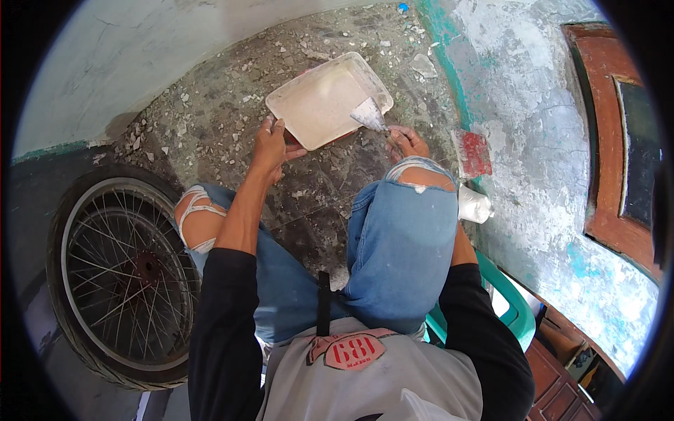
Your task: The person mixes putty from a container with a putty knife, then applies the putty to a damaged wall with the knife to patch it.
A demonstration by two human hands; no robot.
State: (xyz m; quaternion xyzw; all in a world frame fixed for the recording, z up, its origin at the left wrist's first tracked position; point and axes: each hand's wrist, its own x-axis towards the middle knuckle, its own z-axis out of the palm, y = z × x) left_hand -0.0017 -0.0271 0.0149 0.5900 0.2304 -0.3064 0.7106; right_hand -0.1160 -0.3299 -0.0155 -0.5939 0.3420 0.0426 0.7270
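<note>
I see the tray [316, 98] ahead, left hand [269, 149] clamped on its left. Right hand [410, 143], near it, grips a scraper [369, 114].

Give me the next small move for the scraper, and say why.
Probably ease the scraper a little further in over the tray's pale inside: its blade overlaps only the right part of the tray in this view, the right hand has its handle, and the left hand holds the tray's left side, which should help steady it.
</note>
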